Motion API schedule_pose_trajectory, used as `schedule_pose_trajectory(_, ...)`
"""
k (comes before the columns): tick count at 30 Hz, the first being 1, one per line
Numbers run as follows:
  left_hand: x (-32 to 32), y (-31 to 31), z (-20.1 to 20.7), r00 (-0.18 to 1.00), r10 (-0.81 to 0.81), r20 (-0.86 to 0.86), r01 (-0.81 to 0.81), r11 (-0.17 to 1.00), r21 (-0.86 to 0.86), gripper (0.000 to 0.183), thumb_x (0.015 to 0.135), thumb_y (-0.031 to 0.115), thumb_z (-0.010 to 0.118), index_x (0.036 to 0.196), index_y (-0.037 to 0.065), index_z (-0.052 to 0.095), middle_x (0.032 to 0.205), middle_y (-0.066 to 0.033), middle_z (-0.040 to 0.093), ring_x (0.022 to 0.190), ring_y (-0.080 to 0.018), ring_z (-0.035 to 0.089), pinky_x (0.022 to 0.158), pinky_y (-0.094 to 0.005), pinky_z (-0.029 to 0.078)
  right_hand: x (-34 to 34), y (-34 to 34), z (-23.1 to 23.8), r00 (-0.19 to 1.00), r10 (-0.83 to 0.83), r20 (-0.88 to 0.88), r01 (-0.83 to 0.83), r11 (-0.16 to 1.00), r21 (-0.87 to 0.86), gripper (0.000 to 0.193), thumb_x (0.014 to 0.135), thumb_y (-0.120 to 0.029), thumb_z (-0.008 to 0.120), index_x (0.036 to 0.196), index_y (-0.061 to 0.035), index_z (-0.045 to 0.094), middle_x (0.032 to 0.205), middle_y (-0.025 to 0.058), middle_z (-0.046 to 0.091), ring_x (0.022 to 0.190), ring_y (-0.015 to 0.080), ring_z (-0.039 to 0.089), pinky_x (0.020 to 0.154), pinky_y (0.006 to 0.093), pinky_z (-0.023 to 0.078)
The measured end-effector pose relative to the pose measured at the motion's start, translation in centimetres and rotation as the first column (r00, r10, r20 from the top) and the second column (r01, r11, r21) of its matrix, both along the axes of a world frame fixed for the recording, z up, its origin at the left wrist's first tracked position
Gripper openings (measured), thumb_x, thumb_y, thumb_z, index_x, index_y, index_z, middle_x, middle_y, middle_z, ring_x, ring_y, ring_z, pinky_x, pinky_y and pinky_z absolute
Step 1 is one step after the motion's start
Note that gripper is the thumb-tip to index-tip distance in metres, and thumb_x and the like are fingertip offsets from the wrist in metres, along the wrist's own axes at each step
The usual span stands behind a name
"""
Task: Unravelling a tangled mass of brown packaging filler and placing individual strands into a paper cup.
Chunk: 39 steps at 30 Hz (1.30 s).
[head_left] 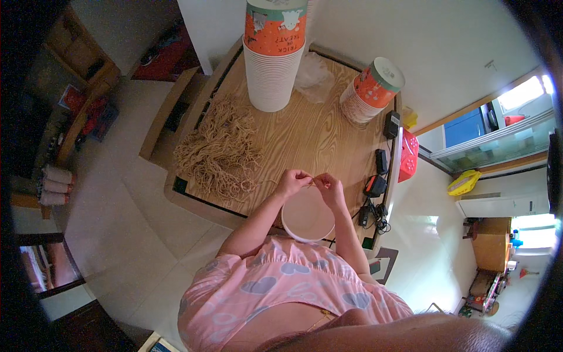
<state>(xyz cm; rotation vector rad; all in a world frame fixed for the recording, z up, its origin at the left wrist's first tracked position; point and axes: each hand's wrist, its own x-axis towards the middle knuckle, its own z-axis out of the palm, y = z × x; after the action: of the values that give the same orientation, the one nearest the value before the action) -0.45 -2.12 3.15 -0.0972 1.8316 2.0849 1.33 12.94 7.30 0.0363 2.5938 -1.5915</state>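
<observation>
My left hand [291,182] and my right hand [331,190] meet fingertip to fingertip over the far rim of a white paper bucket [308,220]. Both are closed in a pinch on what looks like thin tan twine; the fingers hide most of it. The bucket stands close to my body with its open mouth up, and its inside looks bare. Left of my hands lies a loose heap of tan twine [220,151], with a strand trailing toward my left hand.
A tall stack of nested paper buckets [271,79] stands at the back of the wooden table [311,138]. A shorter orange-and-white stack [370,92] is at the back right, near a crumpled clear plastic bag [314,76]. Black adapters and cables [375,186] line the right edge.
</observation>
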Motion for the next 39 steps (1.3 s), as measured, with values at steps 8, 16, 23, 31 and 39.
schedule_pose_trajectory(8,-0.3,-0.4,-1.6,0.997,-0.072,-0.028,0.071,0.997,-0.022,0.014,0.074,0.011,0.062,0.082,0.000,0.064,0.074,-0.0033,0.063,0.066,-0.0085,0.056,0.061,-0.0225,0.046,0.0,0.0,-0.1,1.000,0.015,0.007,-0.015,0.999,-0.038,0.010,0.079,-0.011,0.057,0.082,-0.0021,0.060,0.073,0.0061,0.062,0.068,0.0110,0.056,0.062,0.0259,0.044)
schedule_pose_trajectory(16,-0.6,-1.0,0.3,0.977,-0.161,0.142,0.134,0.974,0.184,0.013,0.076,0.012,0.062,0.083,0.002,0.063,0.073,-0.0011,0.061,0.064,-0.0071,0.055,0.059,-0.0212,0.045,0.0,0.1,0.1,1.000,0.012,0.019,-0.011,0.999,-0.033,0.011,0.080,-0.012,0.057,0.081,-0.0014,0.060,0.072,0.0064,0.061,0.067,0.0116,0.055,0.062,0.0265,0.043)
schedule_pose_trajectory(23,-1.4,-1.5,-0.9,0.902,-0.317,0.294,0.198,0.907,0.373,0.014,0.076,0.013,0.062,0.087,0.004,0.061,0.074,-0.0023,0.061,0.062,-0.0091,0.057,0.056,-0.0223,0.047,-0.1,0.2,-0.5,1.000,0.013,0.012,-0.012,0.999,-0.030,0.011,0.079,-0.012,0.058,0.080,-0.0011,0.060,0.072,0.0068,0.060,0.068,0.0121,0.055,0.062,0.0267,0.044)
schedule_pose_trajectory(31,-1.5,-1.2,-0.2,0.908,-0.291,0.301,0.187,0.925,0.330,0.008,0.076,0.015,0.062,0.078,0.007,0.062,0.061,0.0033,0.054,0.049,-0.0044,0.048,0.044,-0.0191,0.038,0.1,0.1,0.0,1.000,0.005,-0.026,-0.007,0.997,-0.083,0.008,0.077,-0.009,0.060,0.081,-0.0029,0.060,0.075,0.0061,0.060,0.069,0.0121,0.054,0.062,0.0258,0.043)
schedule_pose_trajectory(39,-1.6,-1.6,-0.7,0.872,-0.310,0.378,0.180,0.922,0.342,0.014,0.079,0.019,0.058,0.086,0.008,0.063,0.063,0.0025,0.056,0.049,-0.0063,0.049,0.045,-0.0192,0.039,-0.3,0.0,3.8,0.933,0.236,-0.270,-0.170,0.954,0.248,0.010,0.070,-0.008,0.062,0.079,-0.0097,0.060,0.078,0.0068,0.056,0.078,0.0249,0.052,0.068,0.0347,0.040)
